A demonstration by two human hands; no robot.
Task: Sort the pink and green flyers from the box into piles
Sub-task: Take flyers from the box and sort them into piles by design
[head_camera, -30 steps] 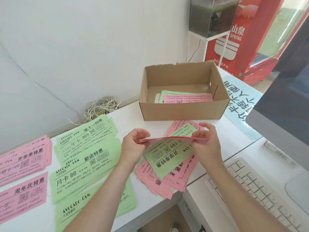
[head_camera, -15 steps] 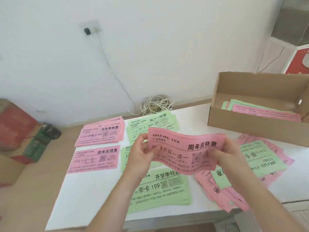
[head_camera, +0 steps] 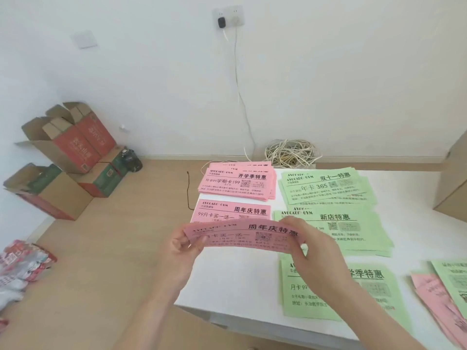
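Head view looks down on a single pink flyer held in the air between both hands, just above the near left part of the white table; it hangs over the front edge of the near pink pile, whose heading matches its own. The left hand pinches the flyer's left short end between thumb and fingers; the right hand curls over the right short end, and though its thumb is hidden behind the paper it seems to be pinching too.

The sheet bows upward in the middle, which suggests thin, light, floppy paper with no stiffness of its own; it would likely sag or flutter if held by one corner, so the two short ends are the sensible places to hold it. It should crease easily under a hard pinch; a light grip looks enough. Laid down, it may slide on the smooth sheets beneath.

A far pink pile and green piles lie beyond; the box stands at the right edge.
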